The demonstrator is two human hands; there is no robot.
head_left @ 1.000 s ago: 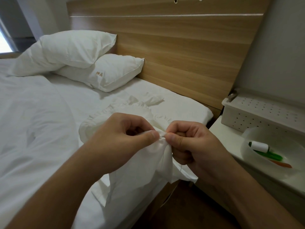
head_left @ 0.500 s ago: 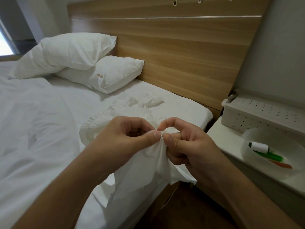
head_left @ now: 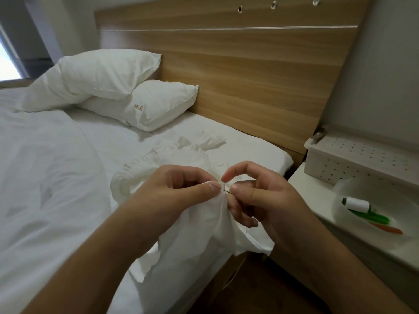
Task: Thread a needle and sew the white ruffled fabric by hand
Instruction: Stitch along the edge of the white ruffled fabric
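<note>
White ruffled fabric [head_left: 192,236] is hanging between both hands over the near edge of the bed [head_left: 56,200], its ruffled border [head_left: 158,157] lying back on the sheet toward the headboard [head_left: 249,75].

Left hand [head_left: 181,196] is gripping a gathered fold of the fabric, thumb pressing the cloth against the curled fingers. Thumb tip is sitting right at the top of the fold.

Needle [head_left: 226,190] is showing as a short dark sliver crossing from the fold toward the right hand [head_left: 260,200]. Right thumb appears to be pinching the needle's end against a lower finger; the index finger is arching above it, tip apart from the thumb. The exact contact is too small to confirm. A faint thread [head_left: 246,230] is trailing below the right hand, beside the hanging cloth.

Two white pillows [head_left: 127,91] are lying stacked against the headboard, the lower one carrying small gold lettering.

Bedside worktop [head_left: 340,225] on the right is carrying a translucent bowl [head_left: 340,193] holding a white thread spool [head_left: 357,203], a green item [head_left: 371,216] and an orange item [head_left: 387,228]; neither can be identified. A white perforated box [head_left: 353,159] is standing just behind the bowl, against the wall.
</note>
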